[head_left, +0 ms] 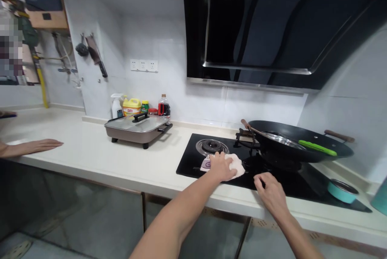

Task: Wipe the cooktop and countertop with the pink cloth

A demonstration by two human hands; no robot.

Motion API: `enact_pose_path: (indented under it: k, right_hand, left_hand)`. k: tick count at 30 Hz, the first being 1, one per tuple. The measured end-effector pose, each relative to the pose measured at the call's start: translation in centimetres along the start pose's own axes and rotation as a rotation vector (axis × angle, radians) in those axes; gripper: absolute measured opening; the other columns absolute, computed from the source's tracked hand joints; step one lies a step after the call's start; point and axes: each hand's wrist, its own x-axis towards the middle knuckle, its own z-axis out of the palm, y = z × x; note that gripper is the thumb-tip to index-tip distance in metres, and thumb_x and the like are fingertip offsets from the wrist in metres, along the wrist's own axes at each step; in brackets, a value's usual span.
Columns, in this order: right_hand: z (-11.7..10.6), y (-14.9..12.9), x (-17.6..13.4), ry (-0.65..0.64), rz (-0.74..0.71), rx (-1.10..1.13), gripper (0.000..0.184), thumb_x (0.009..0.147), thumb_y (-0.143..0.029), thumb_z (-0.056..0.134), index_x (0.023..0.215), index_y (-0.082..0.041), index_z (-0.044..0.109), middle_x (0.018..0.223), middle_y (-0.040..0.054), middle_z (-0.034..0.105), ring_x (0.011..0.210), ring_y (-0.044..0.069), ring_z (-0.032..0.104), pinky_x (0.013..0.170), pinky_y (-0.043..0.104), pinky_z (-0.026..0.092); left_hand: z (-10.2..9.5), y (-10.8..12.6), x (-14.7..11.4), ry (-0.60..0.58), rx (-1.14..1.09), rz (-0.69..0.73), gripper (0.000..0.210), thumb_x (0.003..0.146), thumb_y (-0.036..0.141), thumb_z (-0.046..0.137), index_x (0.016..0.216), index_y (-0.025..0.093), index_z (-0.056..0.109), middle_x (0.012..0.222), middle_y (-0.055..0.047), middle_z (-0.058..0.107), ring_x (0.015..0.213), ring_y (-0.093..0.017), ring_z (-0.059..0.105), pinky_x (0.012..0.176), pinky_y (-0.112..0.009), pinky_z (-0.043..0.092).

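Note:
My left hand [222, 166] presses a pale cloth [238, 165] with a purple-marked corner onto the black glass cooktop [193, 146]. Its fingers are bent over the cloth, just in front of the left burner [212, 146]. Over the front edge of the cooktop, my right hand [270, 190] is loosely closed with its fingers curled under. I see nothing in it, though the fingertips are partly hidden. Behind it, a black wok [302, 154] with wooden handles sits on the right burner, holding a metal lid or strainer [281, 140] and a green-handled utensil [317, 147].
A turquoise bowl [343, 190] stands at the cooktop's right end. Left of the cooktop is a lidded electric pan [136, 130], with bottles [132, 106] behind it. Another person's hand [45, 146] lies flat on the counter. A range hood [256, 37] overhangs; a cleaver [96, 56] hangs left.

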Motion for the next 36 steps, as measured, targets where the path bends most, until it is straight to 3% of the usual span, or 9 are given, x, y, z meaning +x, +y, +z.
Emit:
enact_pose_path:
  k: [4,6,10,13,18,25,31,34,36]
  right_hand:
    - [-0.5,2.0,0.8,-0.092,0.178,-0.354,0.043,0.1,-0.042,0.037,0.1,-0.021,0.074,0.117,0.0153,0.069,0.105,0.033,0.061,0.087,0.048,0.046]
    - [-0.2,2.0,0.8,-0.169,0.143,-0.441,0.043,0.1,-0.041,0.037,0.104,-0.02,0.074,0.118,0.0166,0.067,0.107,0.034,0.06,0.087,0.049,0.046]
    - [0.2,1.3,0.0,-0.19,0.109,-0.486,0.044,0.101,-0.035,0.034,0.112,-0.017,0.072,0.121,0.0172,0.066,0.113,0.033,0.06,0.091,0.046,0.046]
    - [0.4,1.7,-0.6,-0.184,0.146,-0.462,0.046,0.102,-0.036,0.033,0.116,-0.017,0.071,0.127,0.0171,0.066,0.117,0.033,0.061,0.093,0.047,0.046]
    - [0.6,2.9,-0.5,-0.156,0.177,-0.363,0.046,0.1,-0.036,0.032,0.111,-0.02,0.074,0.128,0.0145,0.068,0.12,0.031,0.063,0.095,0.044,0.047]
    - [0.5,2.8,-0.4,-0.166,0.198,-0.36,0.044,0.097,-0.035,0.035,0.111,-0.018,0.074,0.13,0.0157,0.067,0.122,0.033,0.061,0.097,0.046,0.047]
    - [0.6,3.0,-0.7,-0.183,0.18,-0.376,0.047,0.098,-0.036,0.03,0.114,-0.019,0.071,0.132,0.015,0.066,0.124,0.033,0.06,0.097,0.048,0.047]
    - [0.7,3.5,-0.6,-0.187,0.168,-0.386,0.049,0.099,-0.037,0.029,0.116,-0.019,0.07,0.133,0.015,0.065,0.123,0.033,0.06,0.097,0.049,0.048]
    - [0.8,3.8,-0.6,-0.198,0.166,-0.391,0.049,0.099,-0.039,0.029,0.116,-0.019,0.07,0.133,0.0153,0.065,0.123,0.034,0.06,0.096,0.05,0.048]
  left_hand:
    - [0.2,0.5,-1.4,0.013,-0.044,0.012,0.067,0.089,0.073,0.045,0.143,0.038,0.061,0.151,-0.012,0.05,0.139,-0.042,0.039,0.113,-0.064,0.029]
    - [0.3,1.1,-2.7,0.015,-0.067,0.029,0.066,0.088,0.073,0.045,0.142,0.039,0.062,0.15,-0.012,0.05,0.138,-0.041,0.04,0.112,-0.064,0.03]
    - [0.6,2.0,-5.2,0.022,-0.088,0.09,0.063,0.088,0.071,0.047,0.141,0.039,0.062,0.146,-0.013,0.052,0.135,-0.041,0.041,0.112,-0.066,0.029]
    - [0.5,0.9,-6.6,0.034,-0.112,0.163,0.063,0.087,0.071,0.052,0.139,0.039,0.064,0.139,-0.012,0.055,0.129,-0.038,0.045,0.111,-0.063,0.033]
    - [-0.8,-4.6,-8.4,0.111,-0.087,0.037,0.058,0.086,0.069,0.058,0.135,0.039,0.067,0.131,-0.011,0.059,0.122,-0.036,0.051,0.106,-0.057,0.038]
    - [-3.9,-15.4,-13.1,0.141,0.028,-0.335,0.056,0.091,0.067,0.054,0.139,0.041,0.065,0.138,-0.009,0.059,0.127,-0.034,0.05,0.106,-0.049,0.038]
    - [-6.7,-24.4,-17.4,0.146,0.167,-0.604,0.055,0.093,0.063,0.049,0.137,0.037,0.068,0.134,-0.013,0.061,0.124,-0.035,0.052,0.101,-0.049,0.04]
    - [-7.5,-27.3,-19.3,0.195,0.207,-0.721,0.056,0.092,0.063,0.048,0.135,0.034,0.07,0.131,-0.015,0.061,0.122,-0.037,0.052,0.097,-0.05,0.04]
    - [-7.7,-27.9,-20.2,0.225,0.236,-0.758,0.055,0.093,0.062,0.048,0.132,0.033,0.072,0.129,-0.016,0.061,0.12,-0.037,0.051,0.096,-0.05,0.039]
